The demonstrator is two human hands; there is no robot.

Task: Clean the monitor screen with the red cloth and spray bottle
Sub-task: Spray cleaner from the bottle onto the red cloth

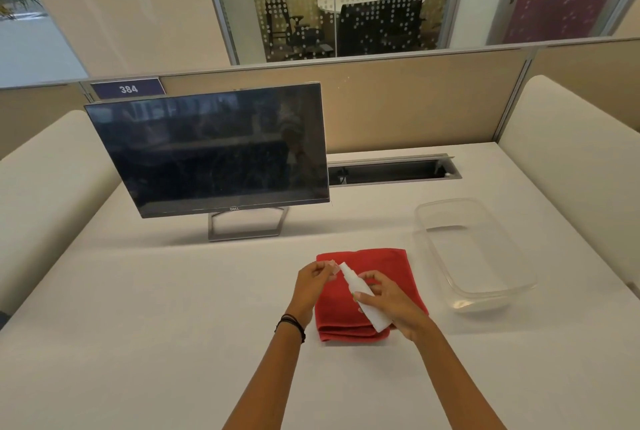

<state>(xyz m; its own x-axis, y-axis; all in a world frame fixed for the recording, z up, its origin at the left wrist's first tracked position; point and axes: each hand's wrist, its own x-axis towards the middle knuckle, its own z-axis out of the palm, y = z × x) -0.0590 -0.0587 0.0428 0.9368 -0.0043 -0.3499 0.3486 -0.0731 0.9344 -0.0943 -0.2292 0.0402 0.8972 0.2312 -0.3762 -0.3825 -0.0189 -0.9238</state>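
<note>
I judge the job to be at its very start. My right hand (388, 301), at lower centre of the frame, has fingers and thumb curled round the body of the white spray bottle (363, 294), which is tilted with its nozzle toward the upper left. My left hand (313, 279) is at that nozzle end, fingertips pinched on what looks like a small clear cap (333, 267). I cannot tell whether the cap is on the nozzle or just clear of it.

The red cloth (381, 263) lies folded on the tabletop (138, 308) directly beneath both hands, and neither hand is gripping it. The monitor (214, 149) stands on its stand at centre left, well apart from the hands. Its dark screen shows reflections and faint smudging, and I see no wet patches or wipe marks on it.

So I read spraying, picking up the cloth and wiping the screen as all left to do.

A clear plastic container (485, 201) sits to the right of the cloth.

Readable writing: the "DELL" logo (234, 209) on the monitor's lower bezel, and "384" in white on a dark sign (128, 88) on the partition above the monitor's upper left corner. I see no readable label on the bottle.
</note>
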